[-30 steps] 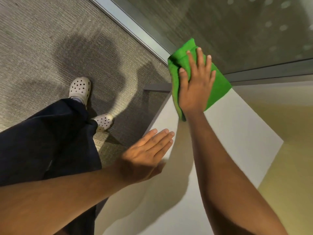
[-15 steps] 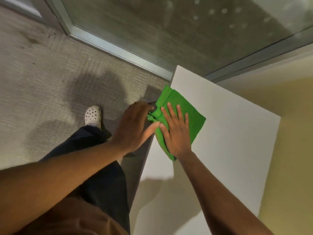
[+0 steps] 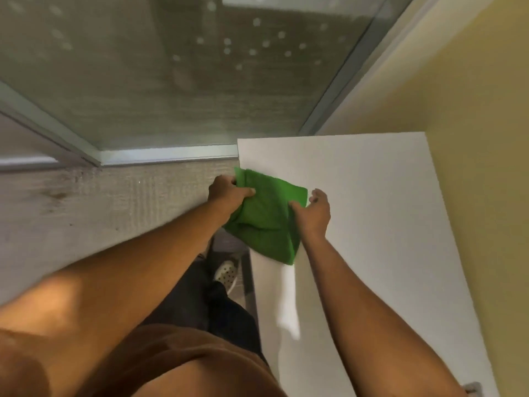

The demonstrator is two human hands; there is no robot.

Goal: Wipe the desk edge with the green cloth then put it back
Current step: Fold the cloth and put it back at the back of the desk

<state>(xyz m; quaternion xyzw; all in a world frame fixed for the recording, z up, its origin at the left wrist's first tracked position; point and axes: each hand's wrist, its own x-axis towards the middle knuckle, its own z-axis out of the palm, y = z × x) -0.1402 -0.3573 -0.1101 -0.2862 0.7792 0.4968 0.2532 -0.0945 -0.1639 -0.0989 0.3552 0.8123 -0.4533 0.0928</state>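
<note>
Head view: motion-blurred. Green cloth (image 3: 264,216) bunched over the white desk's (image 3: 357,224) left edge, near its far corner. Left hand (image 3: 229,193) pinches the cloth's far-left corner, fingertips hidden in the folds. Right hand (image 3: 315,213) grips its right side, fingers curled. Desktop to the right bare up to the yellow wall (image 3: 472,124). No legible writing.

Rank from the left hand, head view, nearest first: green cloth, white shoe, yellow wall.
1. green cloth: gripped by the left hand.
2. white shoe: on the floor below, beside the desk.
3. yellow wall: far right, past the desk.
</note>
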